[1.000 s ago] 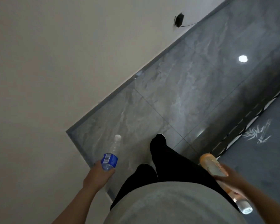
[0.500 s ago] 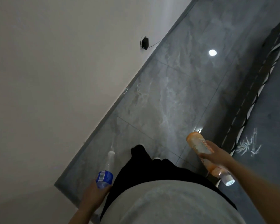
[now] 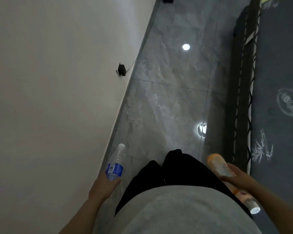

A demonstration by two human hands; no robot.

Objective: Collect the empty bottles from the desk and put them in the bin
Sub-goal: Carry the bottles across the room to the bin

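My left hand (image 3: 104,185) grips a clear plastic water bottle (image 3: 115,163) with a blue label and a white cap, pointing forward beside the wall. My right hand (image 3: 238,179) holds an orange bottle (image 3: 218,166) tilted with its base forward and its white cap down near my hip. Both bottles hang at waist height over the grey tiled floor (image 3: 167,98). No desk or bin is in view.
A white wall (image 3: 57,81) runs along the left with a black plug and cord (image 3: 121,70) at its base. A dark mattress with white drawings (image 3: 277,98) on a dark frame lines the right. My black trousers (image 3: 169,169) stand between them on the glossy floor.
The view has swung so the floor strip now runs straight ahead. The wall plug has come closer. Both hands keep their bottles at my sides.
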